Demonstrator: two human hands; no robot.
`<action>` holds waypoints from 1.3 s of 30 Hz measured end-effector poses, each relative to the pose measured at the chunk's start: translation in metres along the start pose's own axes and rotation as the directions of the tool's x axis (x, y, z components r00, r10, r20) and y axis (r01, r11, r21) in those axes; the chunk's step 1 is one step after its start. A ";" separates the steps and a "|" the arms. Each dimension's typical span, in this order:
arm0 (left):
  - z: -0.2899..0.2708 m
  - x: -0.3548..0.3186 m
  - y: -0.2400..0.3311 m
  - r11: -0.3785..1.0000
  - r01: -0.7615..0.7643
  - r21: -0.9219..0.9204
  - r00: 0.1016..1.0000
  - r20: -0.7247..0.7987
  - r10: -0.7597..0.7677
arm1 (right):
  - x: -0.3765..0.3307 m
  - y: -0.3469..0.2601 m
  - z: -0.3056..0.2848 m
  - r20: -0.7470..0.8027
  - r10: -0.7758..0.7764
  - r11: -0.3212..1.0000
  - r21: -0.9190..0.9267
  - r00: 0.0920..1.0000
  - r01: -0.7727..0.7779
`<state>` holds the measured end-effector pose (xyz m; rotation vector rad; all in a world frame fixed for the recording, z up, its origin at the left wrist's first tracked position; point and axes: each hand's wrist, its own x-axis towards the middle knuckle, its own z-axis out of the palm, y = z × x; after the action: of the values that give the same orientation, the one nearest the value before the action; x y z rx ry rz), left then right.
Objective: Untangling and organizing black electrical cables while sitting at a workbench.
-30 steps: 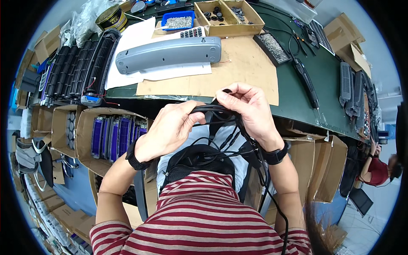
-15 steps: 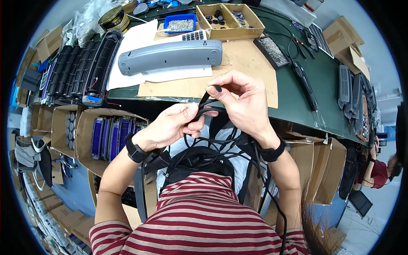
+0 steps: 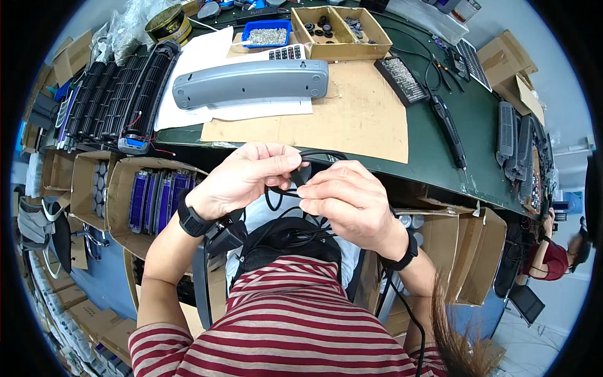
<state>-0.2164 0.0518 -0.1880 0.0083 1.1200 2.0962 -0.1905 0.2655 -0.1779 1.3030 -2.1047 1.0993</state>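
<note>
Above my lap, my left hand point(image 3: 254, 173) pinches a looped black cable point(image 3: 323, 153) between thumb and fingers. Close beside it on the right, my right hand point(image 3: 348, 200) is closed, its fingertips on a short flat black strap point(image 3: 302, 175) that hangs at the cable. Part of the strap is hidden behind the fingers. More black cable lies tangled on my lap below the hands. Beyond them on the bench rests a long curved grey housing point(image 3: 251, 83) with several small holes.
The green bench point(image 3: 433, 151) carries a cardboard sheet point(image 3: 364, 122), a blue tray of screws point(image 3: 266, 34), a divided cardboard box point(image 3: 342, 31), an electric screwdriver point(image 3: 449, 131) and black rollers point(image 3: 103, 103). Boxes with purple parts point(image 3: 157, 198) stand at left; a co-worker point(image 3: 549, 254) is far right.
My right hand has moved down and turned, going from the raised strap end to the strap below. My left hand has risen slightly to the left with the cable.
</note>
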 end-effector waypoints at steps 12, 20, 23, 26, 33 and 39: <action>0.022 -0.006 -0.001 0.062 -0.408 0.911 0.744 0.293 0.600 | 0.009 0.035 -0.005 0.549 0.581 0.275 0.562 0.600 -0.780; 0.024 -0.001 -0.010 0.022 -0.440 0.898 0.672 0.312 0.672 | 0.015 0.028 -0.007 0.542 0.576 0.187 0.642 0.612 -0.744; 0.021 -0.001 -0.010 -0.047 -0.393 0.918 0.707 0.334 0.623 | 0.013 0.032 -0.006 0.529 0.608 0.088 0.696 0.592 -0.713; 0.030 -0.001 -0.012 0.025 -0.489 0.872 0.666 0.355 0.656 | 0.011 0.033 -0.002 0.494 0.652 0.029 0.741 0.575 -0.671; 0.008 -0.011 -0.008 -0.013 -0.340 0.940 0.754 0.281 0.594 | 0.006 0.033 -0.006 0.374 0.748 0.060 0.784 0.548 -0.617; 0.015 -0.009 -0.009 0.140 -0.367 0.919 0.845 0.267 0.464 | 0.012 0.042 -0.010 0.351 0.752 0.189 0.697 0.558 -0.692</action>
<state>-0.1994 0.0601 -0.1828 0.9578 2.5516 1.4120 -0.2334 0.2776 -0.1801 0.3074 -2.2603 2.7044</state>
